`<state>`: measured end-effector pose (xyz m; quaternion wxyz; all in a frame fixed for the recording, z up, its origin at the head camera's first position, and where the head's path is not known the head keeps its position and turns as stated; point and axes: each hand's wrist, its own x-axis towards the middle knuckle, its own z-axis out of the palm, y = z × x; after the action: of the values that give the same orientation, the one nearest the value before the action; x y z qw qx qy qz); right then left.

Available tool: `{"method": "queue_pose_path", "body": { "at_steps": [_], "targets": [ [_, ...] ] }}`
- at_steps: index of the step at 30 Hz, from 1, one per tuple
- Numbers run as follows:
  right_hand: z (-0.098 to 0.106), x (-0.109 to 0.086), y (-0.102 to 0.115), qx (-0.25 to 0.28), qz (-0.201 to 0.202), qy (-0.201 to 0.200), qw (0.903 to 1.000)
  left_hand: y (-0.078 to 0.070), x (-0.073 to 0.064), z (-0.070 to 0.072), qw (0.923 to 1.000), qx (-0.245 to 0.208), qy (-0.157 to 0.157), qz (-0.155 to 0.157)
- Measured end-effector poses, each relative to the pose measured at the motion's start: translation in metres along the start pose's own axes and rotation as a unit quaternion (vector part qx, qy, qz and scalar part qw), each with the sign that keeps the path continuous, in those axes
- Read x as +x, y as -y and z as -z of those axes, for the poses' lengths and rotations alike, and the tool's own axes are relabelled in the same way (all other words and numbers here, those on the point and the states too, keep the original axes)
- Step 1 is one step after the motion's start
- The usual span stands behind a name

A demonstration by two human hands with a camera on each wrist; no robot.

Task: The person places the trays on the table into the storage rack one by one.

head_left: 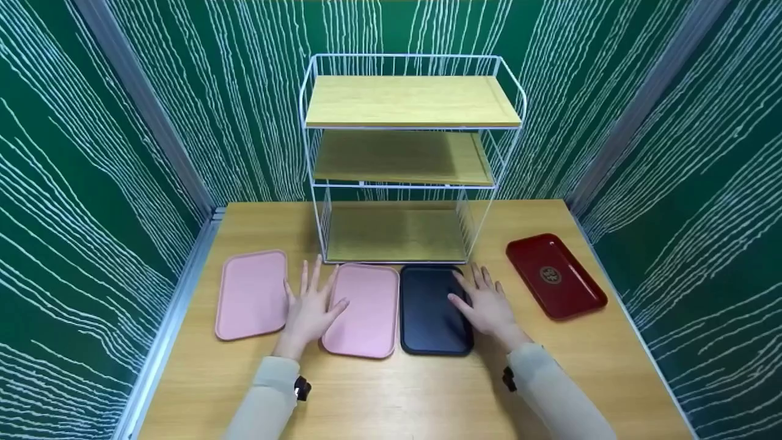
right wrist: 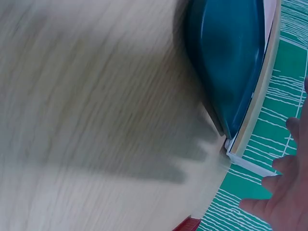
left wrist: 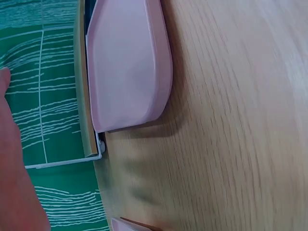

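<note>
My left hand (head_left: 310,313) is spread with straight fingers between two pink trays, its thumb over the left edge of the middle pink tray (head_left: 365,311). The other pink tray (head_left: 252,296) lies to its left. Beside the middle pink tray lies a black tray (head_left: 432,311), which looks bluish in the right wrist view. Over the black tray's right edge reaches my right hand (head_left: 489,308), fingers apart and holding nothing. Finger shadows on the table in the right wrist view show this hand (right wrist: 288,192) raised above the surface.
Behind the trays stands a white wire rack with three wooden shelves (head_left: 412,101). A dark red tray (head_left: 553,278) with a round emblem lies tilted at the right of the wooden table (head_left: 391,397). Green walls (head_left: 61,183) with white streaks enclose the table.
</note>
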<state>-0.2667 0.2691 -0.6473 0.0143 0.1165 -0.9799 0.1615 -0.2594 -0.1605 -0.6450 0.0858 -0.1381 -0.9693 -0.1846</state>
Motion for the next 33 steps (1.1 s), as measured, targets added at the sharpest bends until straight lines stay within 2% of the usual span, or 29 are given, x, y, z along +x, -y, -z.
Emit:
{"method": "queue_pose_path", "body": {
  "at_steps": [6,10,17,20,26,33],
  "targets": [
    [0.01,0.008,-0.003,0.04,0.019,-0.042,0.9981,-0.004,0.001,0.014,0.9988,-0.037,-0.032,-0.008],
    [0.014,0.009,-0.008,0.087,0.022,-0.065,0.9938,-0.004,0.003,0.02,0.9959,-0.078,-0.046,0.003],
    [0.019,-0.002,-0.022,0.168,0.011,-0.065,0.9836,-0.005,0.004,0.028,0.9832,-0.155,-0.096,-0.001],
    [0.021,-0.007,-0.032,0.178,0.011,-0.051,0.9827,-0.006,0.003,0.035,0.9766,-0.187,-0.105,0.014],
    [0.033,-0.016,-0.059,0.19,0.017,-0.043,0.9808,-0.009,0.006,0.054,0.9582,-0.257,-0.117,0.044],
    [0.06,-0.03,-0.093,0.205,-0.034,-0.016,0.978,-0.018,0.019,0.081,0.9244,-0.352,-0.135,0.056]
  ]
}}
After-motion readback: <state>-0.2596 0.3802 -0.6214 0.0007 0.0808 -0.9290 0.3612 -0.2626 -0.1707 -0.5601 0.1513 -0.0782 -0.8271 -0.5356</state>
